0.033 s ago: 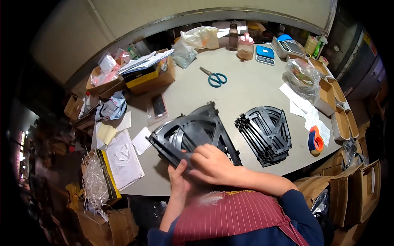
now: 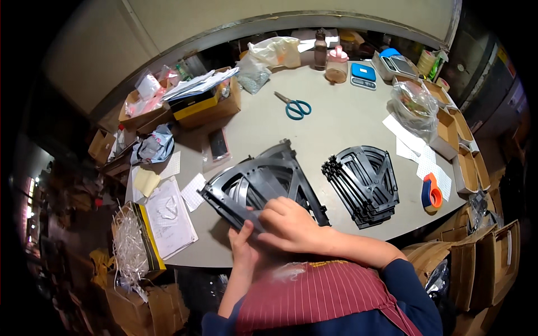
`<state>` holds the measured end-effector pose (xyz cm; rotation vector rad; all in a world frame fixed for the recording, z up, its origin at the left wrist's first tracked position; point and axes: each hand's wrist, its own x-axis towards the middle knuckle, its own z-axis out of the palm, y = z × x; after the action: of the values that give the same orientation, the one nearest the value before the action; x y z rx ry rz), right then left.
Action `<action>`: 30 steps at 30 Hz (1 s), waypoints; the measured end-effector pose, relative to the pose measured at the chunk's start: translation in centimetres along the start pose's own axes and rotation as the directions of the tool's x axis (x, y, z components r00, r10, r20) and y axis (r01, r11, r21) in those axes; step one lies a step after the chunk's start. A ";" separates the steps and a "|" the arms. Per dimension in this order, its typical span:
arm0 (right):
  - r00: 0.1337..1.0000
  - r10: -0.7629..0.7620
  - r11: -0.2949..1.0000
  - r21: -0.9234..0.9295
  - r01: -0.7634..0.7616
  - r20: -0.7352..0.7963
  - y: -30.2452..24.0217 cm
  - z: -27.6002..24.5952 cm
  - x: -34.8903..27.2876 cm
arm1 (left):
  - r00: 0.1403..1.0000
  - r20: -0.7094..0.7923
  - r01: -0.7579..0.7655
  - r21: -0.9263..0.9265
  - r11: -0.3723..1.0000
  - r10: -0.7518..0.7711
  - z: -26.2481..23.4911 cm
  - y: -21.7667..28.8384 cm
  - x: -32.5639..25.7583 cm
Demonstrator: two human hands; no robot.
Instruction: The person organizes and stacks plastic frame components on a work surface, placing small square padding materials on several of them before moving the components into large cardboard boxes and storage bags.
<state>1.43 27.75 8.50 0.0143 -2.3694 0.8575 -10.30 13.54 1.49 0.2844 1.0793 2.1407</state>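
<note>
Black fan-shaped plastic frame shifts slightly left | left hand pinches near edge, apparently steadying it | right hand curled over it, grip indeterminable

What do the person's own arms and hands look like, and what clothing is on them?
The right hand and left hand are bare; no gloves or watch show. The right sleeve is dark navy, ending around the elbow; the left sleeve, partly cut off, is also dark blue. A maroon apron with thin pale stripes covers the front.
</note>
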 end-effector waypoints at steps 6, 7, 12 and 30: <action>0.998 -0.055 0.979 0.198 0.049 0.026 -1.5 1.1 1.4 | 0.983 0.058 -0.174 0.038 0.984 0.172 -2.0 2.0 -2.0; 0.998 -0.062 0.976 0.212 0.056 0.021 -1.7 1.3 1.6 | 0.982 0.052 -0.181 0.040 0.983 0.179 -2.4 2.1 -2.1; 0.996 -0.039 0.915 0.399 0.066 -0.076 -2.4 -0.2 2.6 | 0.961 -0.160 -0.225 0.029 0.974 0.226 -2.7 3.5 -2.6; 0.684 0.689 0.547 0.448 -0.707 0.238 12.3 9.0 4.0 | 0.621 -0.584 -0.578 0.110 0.809 0.523 -13.7 15.1 -7.3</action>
<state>-9.29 32.99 -1.84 -0.7721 -2.0693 1.8696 -19.10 -5.84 5.40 -0.1483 1.3552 2.9594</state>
